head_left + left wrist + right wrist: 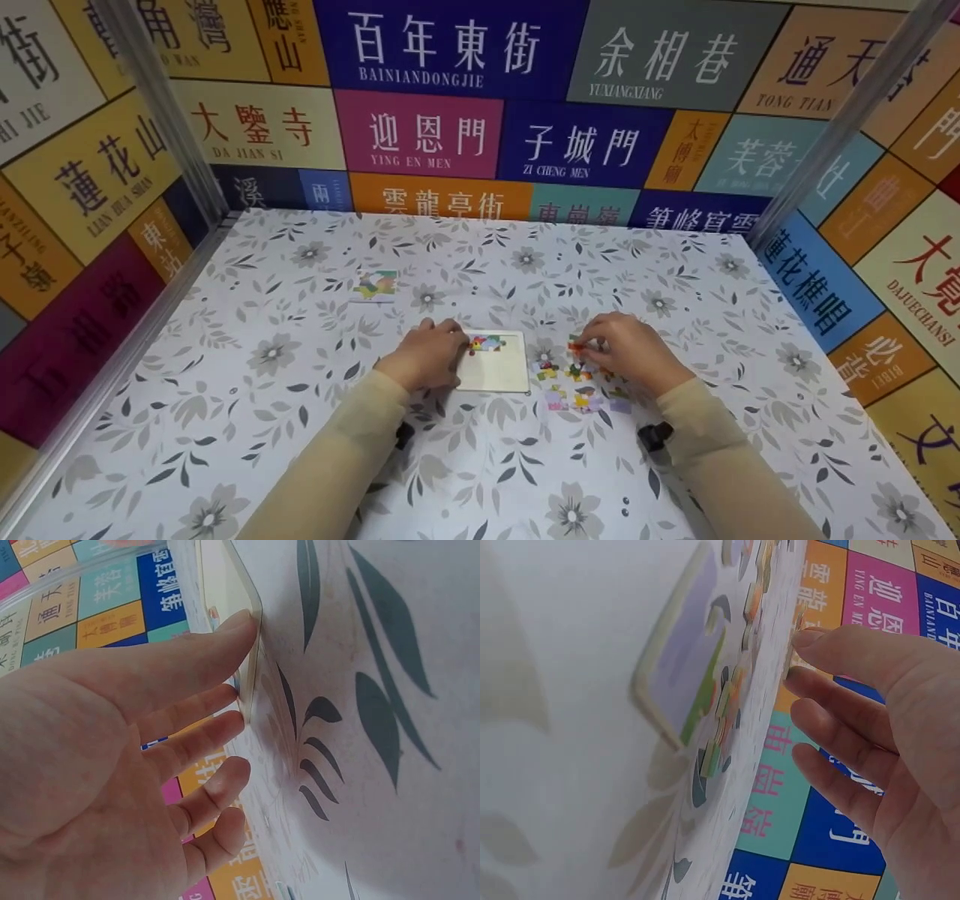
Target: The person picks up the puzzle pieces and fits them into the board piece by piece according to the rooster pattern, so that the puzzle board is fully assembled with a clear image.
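A partly hidden puzzle piece is pinched by the right hand, and the left hand, thumb spread wide, holds the pale board.

A pale rectangular tray is gripped at its left edge by the left hand. In its upper part, a few colourful puzzle pieces are laid. One small piece is pinched by the right hand; loose pieces are spread to the tray's right.
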The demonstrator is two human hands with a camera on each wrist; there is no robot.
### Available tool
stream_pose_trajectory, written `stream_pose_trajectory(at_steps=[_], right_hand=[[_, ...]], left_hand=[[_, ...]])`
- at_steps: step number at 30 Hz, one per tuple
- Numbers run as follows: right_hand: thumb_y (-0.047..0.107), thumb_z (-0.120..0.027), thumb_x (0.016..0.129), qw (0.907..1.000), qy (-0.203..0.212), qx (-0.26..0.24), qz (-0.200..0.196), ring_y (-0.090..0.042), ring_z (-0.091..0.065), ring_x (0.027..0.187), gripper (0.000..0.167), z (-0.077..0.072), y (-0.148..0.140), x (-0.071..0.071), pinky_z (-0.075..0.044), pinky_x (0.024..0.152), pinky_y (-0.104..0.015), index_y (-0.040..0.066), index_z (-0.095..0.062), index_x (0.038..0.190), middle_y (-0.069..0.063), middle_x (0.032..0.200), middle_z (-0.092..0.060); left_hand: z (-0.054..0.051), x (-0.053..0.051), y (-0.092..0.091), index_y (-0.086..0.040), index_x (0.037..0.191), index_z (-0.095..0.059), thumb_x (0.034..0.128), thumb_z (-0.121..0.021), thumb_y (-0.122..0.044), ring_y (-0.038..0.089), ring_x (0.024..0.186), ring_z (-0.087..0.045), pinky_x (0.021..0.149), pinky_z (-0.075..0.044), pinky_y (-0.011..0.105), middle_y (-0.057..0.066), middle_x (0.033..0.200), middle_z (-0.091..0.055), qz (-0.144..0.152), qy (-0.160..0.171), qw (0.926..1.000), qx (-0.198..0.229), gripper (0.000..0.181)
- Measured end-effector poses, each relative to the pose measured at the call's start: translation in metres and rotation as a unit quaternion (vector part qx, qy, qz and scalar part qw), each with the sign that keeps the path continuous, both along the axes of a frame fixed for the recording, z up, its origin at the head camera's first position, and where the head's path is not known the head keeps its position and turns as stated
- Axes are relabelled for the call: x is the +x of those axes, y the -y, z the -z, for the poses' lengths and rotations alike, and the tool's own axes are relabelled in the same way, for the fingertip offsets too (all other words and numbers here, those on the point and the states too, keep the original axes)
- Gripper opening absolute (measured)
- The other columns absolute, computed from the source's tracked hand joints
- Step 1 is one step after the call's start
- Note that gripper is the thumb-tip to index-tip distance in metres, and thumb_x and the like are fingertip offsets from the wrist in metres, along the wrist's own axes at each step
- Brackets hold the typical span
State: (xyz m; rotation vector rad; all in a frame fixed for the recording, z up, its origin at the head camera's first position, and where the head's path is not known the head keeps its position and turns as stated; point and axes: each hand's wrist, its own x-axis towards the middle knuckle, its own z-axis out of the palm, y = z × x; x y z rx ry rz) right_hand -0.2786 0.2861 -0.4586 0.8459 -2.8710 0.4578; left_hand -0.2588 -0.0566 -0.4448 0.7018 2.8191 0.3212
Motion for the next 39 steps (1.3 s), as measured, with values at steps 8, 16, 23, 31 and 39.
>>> stream_pose_trajectory(at_steps=[8,16,23,31,39], right_hand=[[0.02,-0.08,0.091,0.9998,0.021,0.003,0.004,-0.02,-0.07,0.097,0.011,-0.002,0.01,0.0,-0.058,0.087,-0.043,0.019,-0.083,0.102,0.002,0.102,-0.076],[0.019,-0.079,0.092,0.9995,0.03,-0.01,0.001,-0.019,-0.07,0.098,0.01,-0.001,0.019,0.0,-0.059,0.086,-0.043,0.021,-0.082,0.101,0.003,0.104,-0.075],[0.022,-0.079,0.092,0.9994,0.035,-0.005,0.005,-0.019,-0.069,0.1,0.009,0.0,0.027,-0.002,-0.058,0.086,-0.042,0.022,-0.082,0.1,0.004,0.104,-0.074],[0.016,-0.078,0.092,0.9989,0.045,-0.006,-0.01,-0.021,-0.069,0.103,0.013,-0.005,0.039,-0.004,-0.057,0.09,-0.044,0.019,-0.082,0.104,0.002,0.107,-0.074],[0.016,-0.077,0.093,0.9991,0.036,0.012,-0.022,-0.021,-0.069,0.105,0.012,-0.007,0.05,-0.007,-0.057,0.092,-0.044,0.018,-0.082,0.103,0.0,0.109,-0.075]], left_hand=[[0.001,-0.001,-0.001,-0.009,0.139,-0.063,0.0838,-0.087,-0.026,0.036,0.122,-0.052,0.105,-0.046,0.051,0.011,0.145,-0.056,-0.002,0.002,1.0,-0.005,0.062],[0.001,0.0,-0.001,-0.01,0.138,-0.064,0.0837,-0.087,-0.026,0.035,0.121,-0.053,0.104,-0.046,0.049,0.011,0.145,-0.057,-0.004,0.0,1.0,-0.007,0.061],[0.0,0.0,-0.002,-0.01,0.138,-0.064,0.084,-0.086,-0.026,0.035,0.122,-0.053,0.105,-0.046,0.049,0.01,0.145,-0.056,-0.003,0.004,0.9999,-0.009,0.061],[-0.002,0.0,-0.001,-0.01,0.134,-0.066,0.0832,-0.087,-0.023,0.038,0.119,-0.052,0.102,-0.047,0.052,0.012,0.143,-0.057,0.003,-0.003,1.0,0.008,0.057],[0.0,0.001,-0.001,-0.011,0.139,-0.063,0.0844,-0.086,-0.024,0.036,0.122,-0.052,0.105,-0.046,0.05,0.01,0.146,-0.056,-0.008,0.007,0.9999,-0.005,0.061]])
